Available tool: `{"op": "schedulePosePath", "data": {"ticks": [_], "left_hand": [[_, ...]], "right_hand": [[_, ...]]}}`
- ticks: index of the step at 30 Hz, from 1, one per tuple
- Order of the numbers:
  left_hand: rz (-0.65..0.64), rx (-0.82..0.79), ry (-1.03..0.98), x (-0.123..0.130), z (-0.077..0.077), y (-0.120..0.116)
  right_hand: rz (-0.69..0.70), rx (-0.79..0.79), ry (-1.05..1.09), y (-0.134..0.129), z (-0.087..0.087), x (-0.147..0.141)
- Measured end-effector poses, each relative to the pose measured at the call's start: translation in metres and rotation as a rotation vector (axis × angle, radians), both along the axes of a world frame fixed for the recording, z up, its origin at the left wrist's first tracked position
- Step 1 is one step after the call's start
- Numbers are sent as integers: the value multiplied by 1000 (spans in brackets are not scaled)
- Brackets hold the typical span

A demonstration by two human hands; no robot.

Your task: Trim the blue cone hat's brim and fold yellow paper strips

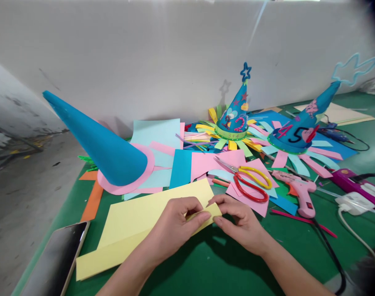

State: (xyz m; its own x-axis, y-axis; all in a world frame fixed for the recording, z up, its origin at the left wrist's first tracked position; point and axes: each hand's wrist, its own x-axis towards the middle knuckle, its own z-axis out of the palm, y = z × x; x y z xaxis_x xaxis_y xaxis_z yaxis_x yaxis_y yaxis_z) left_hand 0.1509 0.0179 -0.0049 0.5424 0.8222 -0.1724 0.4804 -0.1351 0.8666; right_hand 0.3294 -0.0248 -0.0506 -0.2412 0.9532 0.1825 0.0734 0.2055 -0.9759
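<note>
A sheet of yellow paper [150,209] lies in front of me with a folded strip along its near edge. My left hand [181,222] pinches that strip near its right end, thumb on top. The fingertips of my right hand [239,222] close on the strip's right corner. Just beyond the paper, a plain blue paper cone [103,148] leans to the left on a pink paper ring [108,185]. Scissors [252,181] with one yellow and one red handle rest on pink paper scraps beyond my right hand.
Two decorated blue party hats [235,117] with fringed brims stand at the back right. A pink glue gun [298,191], a purple power strip [360,185] and a white charger [355,203] with cables lie right. A phone [56,259] lies at the left table edge, near an orange strip [93,201].
</note>
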Motion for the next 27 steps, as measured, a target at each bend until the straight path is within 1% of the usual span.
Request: {"op": "schedulePosePath", "data": {"ticks": [7, 16, 27], "left_hand": [[-9, 19, 16, 2, 1, 2], [-26, 11, 23, 1, -1, 1], [-49, 21, 41, 3, 1, 2]], "right_hand": [[-16, -19, -4, 1, 1, 1], [-31, -16, -15, 1, 1, 0], [-49, -20, -22, 2, 1, -1]]}}
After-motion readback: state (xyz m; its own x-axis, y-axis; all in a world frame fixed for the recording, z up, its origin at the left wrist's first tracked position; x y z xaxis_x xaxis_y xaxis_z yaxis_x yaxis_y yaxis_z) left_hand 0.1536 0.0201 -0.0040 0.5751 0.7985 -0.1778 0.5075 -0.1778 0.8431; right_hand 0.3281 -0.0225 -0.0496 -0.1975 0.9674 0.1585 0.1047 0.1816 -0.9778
